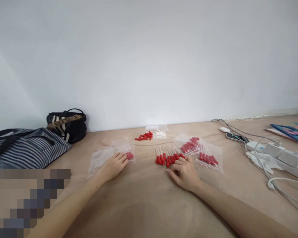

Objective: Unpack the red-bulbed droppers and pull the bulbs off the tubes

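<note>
My left hand [115, 166] lies flat with its fingers stretched over a clear zip bag [132, 145] that holds red-tipped pieces [129, 155]. Under and beside that hand are more clear bags [99, 158]. In the middle a fan of pale sticks with red bulb ends [161, 160] is spread on the table, red ends towards me. My right hand [185, 173] rests at the right end of this fan, its fingers curled by the red tips; what they hold, if anything, is hidden. Just right of it lie two filled bags [208, 158] [188, 147] of red-ended sticks.
Loose red pieces [144, 136] and a clear bag [160, 134] lie near the wall. A striped bag [29, 148] and a black bag [75, 127] stand at the left. Cables, a power strip [283, 155] and a blue-edged tablet-like object [290, 133] are at the right.
</note>
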A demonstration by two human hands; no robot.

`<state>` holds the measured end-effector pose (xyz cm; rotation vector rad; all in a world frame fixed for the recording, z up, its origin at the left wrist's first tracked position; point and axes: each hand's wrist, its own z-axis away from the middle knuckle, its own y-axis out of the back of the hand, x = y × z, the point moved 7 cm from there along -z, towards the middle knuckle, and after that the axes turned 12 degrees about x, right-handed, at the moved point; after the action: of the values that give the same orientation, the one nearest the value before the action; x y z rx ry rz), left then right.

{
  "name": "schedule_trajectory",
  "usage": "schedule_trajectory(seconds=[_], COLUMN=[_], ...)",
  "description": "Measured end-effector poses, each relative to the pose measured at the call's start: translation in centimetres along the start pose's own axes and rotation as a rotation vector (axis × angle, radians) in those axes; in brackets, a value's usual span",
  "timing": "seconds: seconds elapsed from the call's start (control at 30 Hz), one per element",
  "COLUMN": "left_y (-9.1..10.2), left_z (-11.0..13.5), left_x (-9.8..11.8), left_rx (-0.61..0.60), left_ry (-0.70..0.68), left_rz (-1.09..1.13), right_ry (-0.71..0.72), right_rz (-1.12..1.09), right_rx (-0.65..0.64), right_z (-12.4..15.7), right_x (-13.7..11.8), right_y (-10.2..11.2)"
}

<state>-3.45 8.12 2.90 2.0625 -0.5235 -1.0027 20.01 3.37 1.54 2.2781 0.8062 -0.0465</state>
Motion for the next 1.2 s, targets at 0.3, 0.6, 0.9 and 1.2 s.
schedule_trajectory(seconds=[0.3, 0.6, 0.9, 1.2], left_y=[1.1, 3.0, 2.8, 3.3], left_z=[-3.2, -4.5, -3.1, -3.3], left_x=[3.9, 7.3, 6.7, 8.6], left_rx=[0.030, 0.091, 0.122, 0.165], left_ry=[0.129, 0.390, 0.405, 0.433], left_rz=[0.094, 0.730, 0.824, 0.715], right_ry=[0.033, 0.103, 0.191, 0.203], right_rz=[0.037, -0.095, -0.123, -0.090], right_rx=[0.010, 0.024, 0.032, -0.024], right_z=[0.0, 0.2, 0.3, 0.1], right_x=[-0.2, -1.3, -2.7, -3.1], right_y=[0.1, 0.2, -0.3, -0.8])
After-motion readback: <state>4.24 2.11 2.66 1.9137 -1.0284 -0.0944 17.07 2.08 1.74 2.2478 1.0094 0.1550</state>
